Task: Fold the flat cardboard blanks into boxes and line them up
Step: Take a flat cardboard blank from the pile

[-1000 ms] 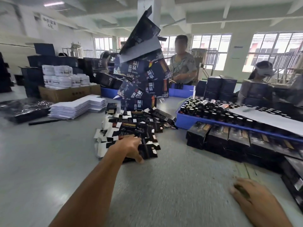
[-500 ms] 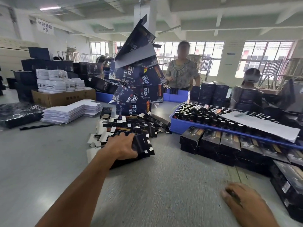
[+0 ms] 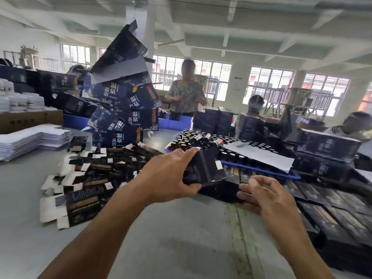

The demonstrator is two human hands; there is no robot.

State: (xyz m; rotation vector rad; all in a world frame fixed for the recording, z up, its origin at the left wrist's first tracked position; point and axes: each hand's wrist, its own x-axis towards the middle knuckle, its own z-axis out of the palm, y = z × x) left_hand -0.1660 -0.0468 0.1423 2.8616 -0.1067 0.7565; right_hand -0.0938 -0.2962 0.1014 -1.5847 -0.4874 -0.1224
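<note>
My left hand (image 3: 167,176) grips a dark flat cardboard blank (image 3: 205,168) lifted above the grey table, thumb below and fingers over its top edge. My right hand (image 3: 261,195) hovers just right of the blank with loosely curled fingers, holding nothing. A spread pile of flat dark blanks (image 3: 90,178) with white tabs lies on the table to the left. Folded dark boxes (image 3: 332,216) lie in rows at the right.
A leaning tower of large dark blue cartons (image 3: 124,109) rises behind the pile. A blue tray of small bottles (image 3: 259,170) with a white sheet on it stands at centre right. White flat sheets (image 3: 34,140) are stacked left. Several people work across the table.
My left hand took a blank from the pile and lifted it rightward. My right hand rose from the table toward the blank. The camera tilted upward.
</note>
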